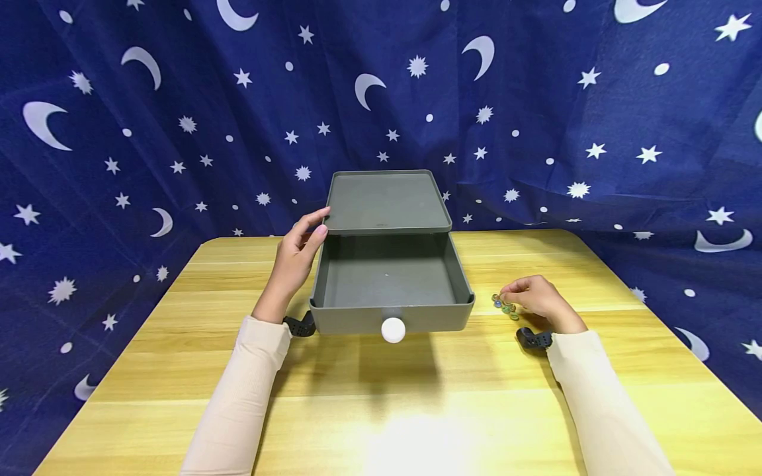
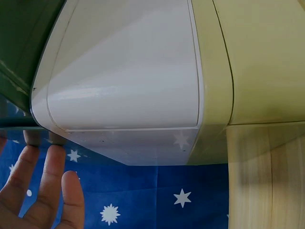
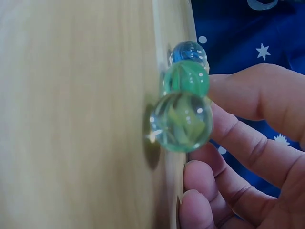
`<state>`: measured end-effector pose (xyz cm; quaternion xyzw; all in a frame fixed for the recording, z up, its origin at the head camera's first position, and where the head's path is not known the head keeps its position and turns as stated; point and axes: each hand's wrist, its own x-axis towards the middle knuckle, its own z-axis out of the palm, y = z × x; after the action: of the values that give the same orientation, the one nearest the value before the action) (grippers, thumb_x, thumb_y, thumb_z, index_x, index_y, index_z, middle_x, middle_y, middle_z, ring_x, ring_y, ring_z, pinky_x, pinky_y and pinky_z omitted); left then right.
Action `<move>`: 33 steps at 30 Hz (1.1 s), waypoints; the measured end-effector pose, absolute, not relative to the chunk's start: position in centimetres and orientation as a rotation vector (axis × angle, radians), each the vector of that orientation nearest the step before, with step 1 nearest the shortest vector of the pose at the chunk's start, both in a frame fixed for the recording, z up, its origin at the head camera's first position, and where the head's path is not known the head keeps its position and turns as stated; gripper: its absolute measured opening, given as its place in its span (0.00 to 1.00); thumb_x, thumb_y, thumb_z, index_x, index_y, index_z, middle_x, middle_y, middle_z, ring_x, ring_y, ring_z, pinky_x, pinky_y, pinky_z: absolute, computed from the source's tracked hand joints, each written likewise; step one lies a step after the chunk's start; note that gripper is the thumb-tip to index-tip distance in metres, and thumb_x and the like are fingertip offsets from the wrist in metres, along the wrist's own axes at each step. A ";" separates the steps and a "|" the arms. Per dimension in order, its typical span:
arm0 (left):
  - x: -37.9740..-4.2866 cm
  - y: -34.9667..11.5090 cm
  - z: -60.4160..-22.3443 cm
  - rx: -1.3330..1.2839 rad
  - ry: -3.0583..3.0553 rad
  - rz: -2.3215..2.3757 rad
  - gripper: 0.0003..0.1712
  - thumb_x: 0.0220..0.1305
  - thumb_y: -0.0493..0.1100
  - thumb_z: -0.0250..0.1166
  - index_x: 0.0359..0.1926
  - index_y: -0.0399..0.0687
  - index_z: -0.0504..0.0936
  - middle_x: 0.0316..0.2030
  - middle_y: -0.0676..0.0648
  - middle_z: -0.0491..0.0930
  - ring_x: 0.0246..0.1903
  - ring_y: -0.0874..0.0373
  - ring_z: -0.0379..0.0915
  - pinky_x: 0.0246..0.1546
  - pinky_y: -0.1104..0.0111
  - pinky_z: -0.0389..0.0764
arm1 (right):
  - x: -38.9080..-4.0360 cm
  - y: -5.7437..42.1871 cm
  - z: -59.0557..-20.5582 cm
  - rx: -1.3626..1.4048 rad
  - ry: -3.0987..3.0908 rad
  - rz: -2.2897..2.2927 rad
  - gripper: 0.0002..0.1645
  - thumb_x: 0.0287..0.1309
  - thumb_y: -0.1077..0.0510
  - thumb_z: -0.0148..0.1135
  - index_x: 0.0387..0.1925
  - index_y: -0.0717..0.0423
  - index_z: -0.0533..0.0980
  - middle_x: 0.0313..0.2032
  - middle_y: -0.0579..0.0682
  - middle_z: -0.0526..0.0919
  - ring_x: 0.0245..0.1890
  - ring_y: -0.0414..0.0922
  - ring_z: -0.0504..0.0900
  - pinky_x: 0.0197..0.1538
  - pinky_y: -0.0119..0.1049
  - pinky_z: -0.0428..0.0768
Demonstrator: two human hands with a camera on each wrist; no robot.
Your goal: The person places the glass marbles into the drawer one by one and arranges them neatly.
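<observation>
A grey box [image 1: 389,201] with its drawer [image 1: 393,319] pulled out stands mid-table; a round white knob [image 1: 393,330] sits on the drawer front. My left hand [image 1: 296,254] rests against the box's left side, thumb by the front top corner. In the left wrist view its extended fingers [image 2: 50,176] reach that side. My right hand [image 1: 538,299] is over several glass marbles [image 1: 514,317] right of the drawer. In the right wrist view, thumb and index finger converge behind a green marble [image 3: 187,78]; I cannot tell whether they pinch one. A clear marble [image 3: 182,121] with yellow swirls is nearest, a blue marble [image 3: 188,51] farther.
The wooden table [image 1: 196,370] has rounded back corners. Behind it hangs a blue curtain [image 1: 518,86] with white moons and stars. Dark wrist cameras sit beneath the left wrist [image 1: 302,325] and right wrist [image 1: 532,338], the left one close to the drawer's front corner.
</observation>
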<state>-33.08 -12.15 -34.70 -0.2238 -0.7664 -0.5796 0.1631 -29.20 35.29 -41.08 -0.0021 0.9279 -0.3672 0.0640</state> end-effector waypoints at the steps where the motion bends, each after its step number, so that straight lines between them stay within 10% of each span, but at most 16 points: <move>1: -33.1 -12.2 -34.7 -0.639 -2.187 -1.654 0.25 0.84 0.43 0.56 0.76 0.44 0.76 0.74 0.43 0.75 0.60 0.45 0.77 0.60 0.67 0.74 | -29.2 35.2 -41.1 -0.005 2.799 -1.115 0.19 0.74 0.56 0.67 0.52 0.71 0.85 0.48 0.62 0.88 0.45 0.51 0.79 0.46 0.41 0.76; 33: -33.1 -12.1 -34.6 -0.644 -2.179 -1.656 0.25 0.83 0.42 0.56 0.76 0.43 0.76 0.73 0.43 0.75 0.61 0.45 0.77 0.61 0.67 0.73 | -29.1 35.1 -41.2 0.011 2.843 -1.046 0.18 0.73 0.54 0.67 0.48 0.68 0.87 0.48 0.64 0.88 0.51 0.61 0.80 0.57 0.58 0.75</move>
<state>-33.06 -12.11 -34.65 -0.2259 -0.7645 -0.5809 0.1643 -29.14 35.08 -41.16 0.0037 0.9370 -0.3449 0.0559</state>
